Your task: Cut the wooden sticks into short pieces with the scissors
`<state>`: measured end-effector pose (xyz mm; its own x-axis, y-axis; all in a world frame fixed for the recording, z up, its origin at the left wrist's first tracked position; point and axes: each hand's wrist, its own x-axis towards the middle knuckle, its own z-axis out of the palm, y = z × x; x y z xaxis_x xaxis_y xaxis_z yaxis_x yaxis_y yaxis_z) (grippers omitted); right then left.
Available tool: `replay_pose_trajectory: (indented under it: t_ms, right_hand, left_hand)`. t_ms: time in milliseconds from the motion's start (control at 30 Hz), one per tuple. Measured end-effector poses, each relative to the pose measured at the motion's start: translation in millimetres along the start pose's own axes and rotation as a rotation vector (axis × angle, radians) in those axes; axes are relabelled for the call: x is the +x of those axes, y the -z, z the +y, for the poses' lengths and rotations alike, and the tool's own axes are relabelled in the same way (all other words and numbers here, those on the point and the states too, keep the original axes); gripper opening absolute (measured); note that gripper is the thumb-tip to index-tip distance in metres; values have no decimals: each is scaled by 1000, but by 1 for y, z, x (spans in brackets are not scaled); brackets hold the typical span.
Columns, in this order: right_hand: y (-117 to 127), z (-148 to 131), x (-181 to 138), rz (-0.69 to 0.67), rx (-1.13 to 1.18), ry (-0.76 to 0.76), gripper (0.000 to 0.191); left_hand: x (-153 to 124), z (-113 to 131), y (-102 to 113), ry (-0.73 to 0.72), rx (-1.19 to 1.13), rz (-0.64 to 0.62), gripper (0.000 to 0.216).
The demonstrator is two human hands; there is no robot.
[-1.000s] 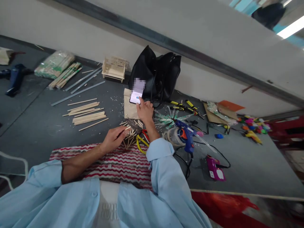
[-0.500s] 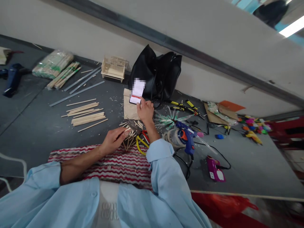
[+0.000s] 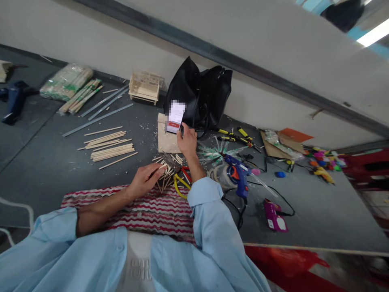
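While the head camera looks down at the grey floor [image 3: 45, 162], the right hand [image 3: 187, 142] sits in the middle of the frame with its fingertips on the lower right edge of a phone [image 3: 175, 119]. Can't honestly tell if the fingers are clamped on it or just touching. The phone stands tilted against a black bag [image 3: 200, 95] just above it, and its bottom end is on a piece of brown paper [image 3: 165, 142].

Lower and a bit left, the left hand [image 3: 145, 179] has thumb and fingers pinched together on a short stick [image 3: 161, 166], right at the edge of a messy pile of short sticks [image 3: 167, 172]. That wrist rests on a red and white striped cloth [image 3: 152, 209].

Other stuff around: yellow-handled cutters [image 3: 180, 183] just beside the pile, a blue glue gun [image 3: 238, 174] to the right of centre, long sticks [image 3: 111, 149] laid out centre left, and a small wooden model [image 3: 145, 86] by the wall, upper middle.
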<state>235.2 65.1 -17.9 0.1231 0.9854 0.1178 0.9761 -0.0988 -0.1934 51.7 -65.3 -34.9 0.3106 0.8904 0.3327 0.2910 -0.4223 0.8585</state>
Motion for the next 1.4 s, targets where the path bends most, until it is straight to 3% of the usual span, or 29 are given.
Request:
replay_pose_trajectory:
  t_ms: [267, 800, 1400]
  right_hand:
    - [1, 0, 4, -5, 3, 12, 47]
    - [-4, 1, 39, 109, 50, -26, 48]
    - [-6, 0, 53, 175, 94, -25, 49]
  left_hand:
    - [0, 2, 0, -16, 3, -8, 36]
    - [-2, 2, -2, 68, -32, -8, 34]
    - [-7, 1, -2, 150, -92, 6, 27]
